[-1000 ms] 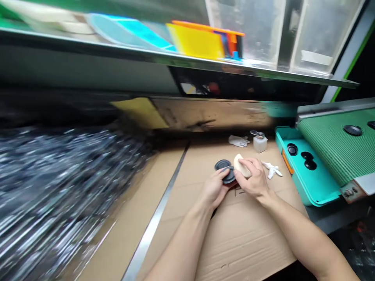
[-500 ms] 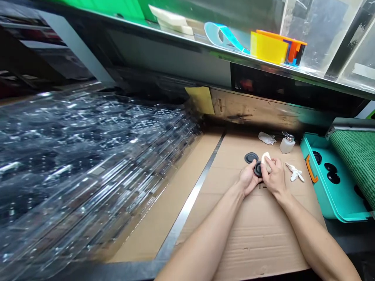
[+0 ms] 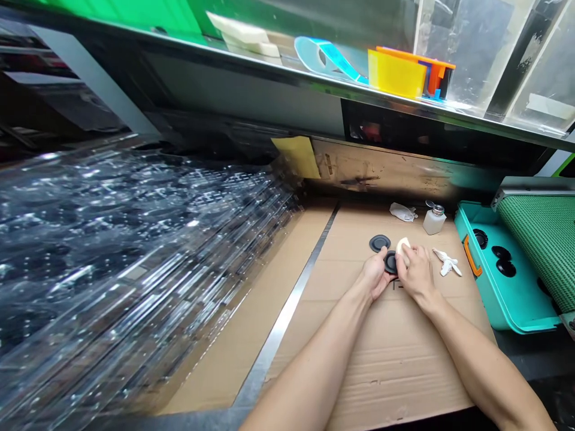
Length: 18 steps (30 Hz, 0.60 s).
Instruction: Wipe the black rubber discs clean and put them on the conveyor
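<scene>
My left hand [image 3: 374, 276] grips a round black disc [image 3: 390, 262] by its edge, just above the cardboard sheet [image 3: 381, 353]. My right hand [image 3: 415, 272] is closed on a small cream-white pad [image 3: 402, 245] and presses it against the disc. A second black disc [image 3: 380, 243] lies flat on the cardboard just beyond my hands.
A small clear bottle [image 3: 433, 219] and two crumpled white wipes [image 3: 402, 211] [image 3: 446, 262] lie behind and right of my hands. A teal tray [image 3: 507, 299] with black discs [image 3: 499, 252] sits at right under a green belt [image 3: 543, 233]. Stacked clear plastic trays [image 3: 121, 257] fill the left.
The view swung left and pulled back, showing the plastic trays sharply. My hands stay together on the disc, the pad still rubbing it.
</scene>
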### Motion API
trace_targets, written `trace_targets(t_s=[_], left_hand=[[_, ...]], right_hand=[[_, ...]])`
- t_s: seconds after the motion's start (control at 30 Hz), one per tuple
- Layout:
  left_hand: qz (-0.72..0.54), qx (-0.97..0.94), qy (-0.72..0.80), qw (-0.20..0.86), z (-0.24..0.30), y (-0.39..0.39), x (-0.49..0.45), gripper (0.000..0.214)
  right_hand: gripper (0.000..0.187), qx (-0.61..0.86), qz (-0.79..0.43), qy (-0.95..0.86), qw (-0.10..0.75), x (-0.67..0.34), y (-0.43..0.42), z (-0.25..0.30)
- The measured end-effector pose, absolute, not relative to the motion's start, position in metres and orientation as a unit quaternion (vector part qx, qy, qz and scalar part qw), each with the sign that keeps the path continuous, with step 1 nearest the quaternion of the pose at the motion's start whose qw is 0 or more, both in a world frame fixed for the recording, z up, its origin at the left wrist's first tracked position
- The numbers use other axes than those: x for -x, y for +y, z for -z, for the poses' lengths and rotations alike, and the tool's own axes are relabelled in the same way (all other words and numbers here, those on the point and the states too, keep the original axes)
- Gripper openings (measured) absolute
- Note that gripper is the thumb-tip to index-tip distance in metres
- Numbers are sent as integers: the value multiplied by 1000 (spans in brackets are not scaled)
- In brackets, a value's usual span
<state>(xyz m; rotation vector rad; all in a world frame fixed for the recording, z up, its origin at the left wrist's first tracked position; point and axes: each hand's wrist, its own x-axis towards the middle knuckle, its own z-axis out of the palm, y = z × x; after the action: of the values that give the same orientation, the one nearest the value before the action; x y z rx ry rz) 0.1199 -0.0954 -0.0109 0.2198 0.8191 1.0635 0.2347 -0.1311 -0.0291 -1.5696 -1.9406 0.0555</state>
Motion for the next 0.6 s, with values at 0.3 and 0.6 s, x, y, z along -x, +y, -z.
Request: trace_targets(t_s=[0.3,0.6], left_hand=[[-485,-112,403,768,7,-98,-122,33],[-476,-123,372,788,13,-96,-117,31]], right_hand=[[37,566,-22,-764,309,-233,-136,29],[55,583,-84,-706,394,-263,-112,25]])
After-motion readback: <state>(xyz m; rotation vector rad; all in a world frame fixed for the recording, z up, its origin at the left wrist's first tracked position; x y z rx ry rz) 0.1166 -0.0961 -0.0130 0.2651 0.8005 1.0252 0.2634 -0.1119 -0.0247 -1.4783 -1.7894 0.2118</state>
